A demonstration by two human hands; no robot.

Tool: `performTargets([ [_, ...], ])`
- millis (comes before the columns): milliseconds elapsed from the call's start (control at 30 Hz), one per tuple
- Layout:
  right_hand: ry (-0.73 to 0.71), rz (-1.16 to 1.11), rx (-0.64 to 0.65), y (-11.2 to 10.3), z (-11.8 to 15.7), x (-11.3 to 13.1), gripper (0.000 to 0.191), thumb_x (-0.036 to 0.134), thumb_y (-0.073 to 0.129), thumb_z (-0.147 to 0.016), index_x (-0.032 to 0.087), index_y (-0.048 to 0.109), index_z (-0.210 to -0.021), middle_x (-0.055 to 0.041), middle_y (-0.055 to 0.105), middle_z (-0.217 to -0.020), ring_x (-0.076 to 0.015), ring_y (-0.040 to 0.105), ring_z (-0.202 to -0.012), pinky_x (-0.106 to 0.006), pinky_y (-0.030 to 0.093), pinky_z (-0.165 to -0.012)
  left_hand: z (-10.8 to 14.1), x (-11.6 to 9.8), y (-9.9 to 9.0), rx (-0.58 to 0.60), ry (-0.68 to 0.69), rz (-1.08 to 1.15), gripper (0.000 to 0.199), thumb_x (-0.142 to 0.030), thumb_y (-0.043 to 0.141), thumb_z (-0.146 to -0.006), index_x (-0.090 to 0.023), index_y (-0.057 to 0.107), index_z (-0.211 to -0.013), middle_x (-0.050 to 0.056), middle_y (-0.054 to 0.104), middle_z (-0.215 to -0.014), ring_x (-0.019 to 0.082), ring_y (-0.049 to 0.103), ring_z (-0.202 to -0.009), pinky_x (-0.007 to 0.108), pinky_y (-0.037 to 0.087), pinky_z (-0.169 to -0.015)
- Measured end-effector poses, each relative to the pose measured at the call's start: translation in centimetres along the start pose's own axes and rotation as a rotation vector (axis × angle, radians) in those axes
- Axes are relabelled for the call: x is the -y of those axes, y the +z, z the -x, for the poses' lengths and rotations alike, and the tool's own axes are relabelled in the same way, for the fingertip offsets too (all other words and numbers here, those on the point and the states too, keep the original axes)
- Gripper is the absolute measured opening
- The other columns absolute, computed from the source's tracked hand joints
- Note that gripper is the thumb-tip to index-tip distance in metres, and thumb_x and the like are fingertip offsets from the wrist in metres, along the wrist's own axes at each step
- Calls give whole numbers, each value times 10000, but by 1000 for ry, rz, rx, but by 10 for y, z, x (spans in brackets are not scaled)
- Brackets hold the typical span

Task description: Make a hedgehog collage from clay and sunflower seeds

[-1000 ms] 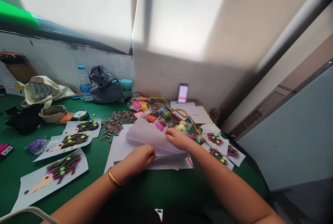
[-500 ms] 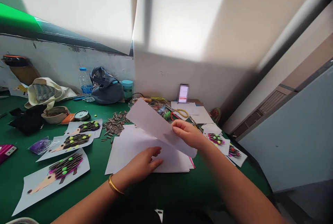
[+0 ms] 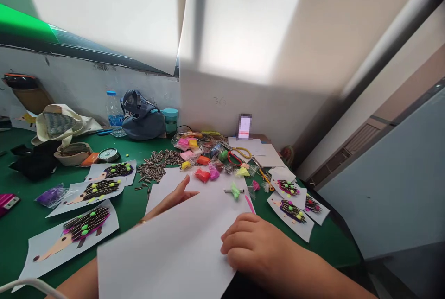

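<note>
My right hand grips a white sheet of paper by its right edge, close to me and tilted above the table. My left hand is partly hidden behind that sheet; its thumb and fingers show, stretched out and apart, over a stack of white paper. On the stack's right side are a green piece in clear wrap, a thin pen-like stick beneath it and a pink strip. Red, pink and yellow clay packets sit along its far edge.
Striped sunflower seeds lie in a pile behind the stack. Hedgehog pictures rest at left, more hedgehog pictures at right. Scissors, a phone, a water bottle and a blue-grey bag stand farther back.
The sheet in my right hand has come toward me and down, uncovering the clay packets and the right-hand pictures. My left hand has moved left and forward, with its forearm now behind the sheet.
</note>
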State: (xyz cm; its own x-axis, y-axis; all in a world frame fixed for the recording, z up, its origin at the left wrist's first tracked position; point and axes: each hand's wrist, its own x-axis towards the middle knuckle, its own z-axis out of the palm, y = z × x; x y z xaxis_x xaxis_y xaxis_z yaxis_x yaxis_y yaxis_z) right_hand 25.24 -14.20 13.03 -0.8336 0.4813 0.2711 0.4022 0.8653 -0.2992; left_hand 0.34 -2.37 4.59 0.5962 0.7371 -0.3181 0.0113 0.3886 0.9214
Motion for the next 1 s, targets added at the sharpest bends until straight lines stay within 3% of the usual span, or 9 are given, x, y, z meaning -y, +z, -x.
performTargets([
  [67,-3,77,-54,1,0,-4,199,125,475,-954,258,597,-870,-20,743,-999,-164,649,-1035,-367,432,-996,-1,-2,0,30,-106,106,577,-646,561,-821,-129,693,-1039,132,762,-908,265,720,-778,325,541,-677],
  [200,77,210,-208,8,2,-36,214,145,444,-969,254,612,-892,-27,731,-1031,-179,632,-1078,-435,371,-1068,-3,-4,-5,28,-179,164,452,-365,814,-681,-140,686,-1052,119,766,-941,256,726,-793,305,554,-675],
  [367,298,247,-456,24,11,-94,204,134,508,-914,258,667,-887,-53,700,-1132,-239,551,-1210,-488,415,-1043,-13,-9,-26,-205,15,254,395,-305,792,-729,-128,678,-1063,123,756,-986,213,723,-769,283,571,-657],
  [500,288,207,-315,49,13,-111,360,137,567,-874,305,659,-1179,-69,516,-1434,-281,371,-1394,-544,368,-1094,-18,-15,-40,-262,129,375,362,-228,738,-788,-149,651,-1131,127,740,-1059,226,726,-858,318,597,-726],
  [700,165,-93,-265,91,9,-95,395,187,620,-845,280,618,-1230,-94,575,-1367,-259,417,-1373,-470,417,-1082,-16,-12,-66,-377,127,341,384,-213,749,-768,-152,639,-1131,98,761,-912,236,739,-717,328,609,-616],
  [800,371,-178,-369,95,10,-98,487,88,498,-830,251,555,-1285,-108,548,-1375,-228,487,-1307,-444,448,-1054,-13,-10,-79,-493,128,367,374,-198,720,-789,-147,617,-1144,79,757,-807,235,725,-616,352,611,-575],
  [867,560,-170,-403,93,12,-108,433,55,444,-805,222,607,-1170,-104,632,-1220,-223,586,-1165,-434,498,-985,-13,-9,-83,-531,126,398,364,-187,688,-811,-142,604,-1162,72,750,-758,235,718,-587,359,612,-568],
  [933,666,-151,-320,92,13,-124,376,52,444,-790,203,639,-1074,-91,678,-1092,-228,639,-1041,-440,527,-931,-13,-8,-82,-515,121,424,357,-186,665,-826,-137,599,-1173,73,746,-737,239,720,-591,360,613,-574],
  [1000,652,-109,-278,92,13,-139,391,32,451,-765,200,647,-1058,-93,666,-1157,-242,612,-1117,-466,490,-993,-14,-8,-77,-484,114,438,344,-190,659,-830,-135,599,-1164,76,746,-742,243,722,-603,367,614,-578],
])
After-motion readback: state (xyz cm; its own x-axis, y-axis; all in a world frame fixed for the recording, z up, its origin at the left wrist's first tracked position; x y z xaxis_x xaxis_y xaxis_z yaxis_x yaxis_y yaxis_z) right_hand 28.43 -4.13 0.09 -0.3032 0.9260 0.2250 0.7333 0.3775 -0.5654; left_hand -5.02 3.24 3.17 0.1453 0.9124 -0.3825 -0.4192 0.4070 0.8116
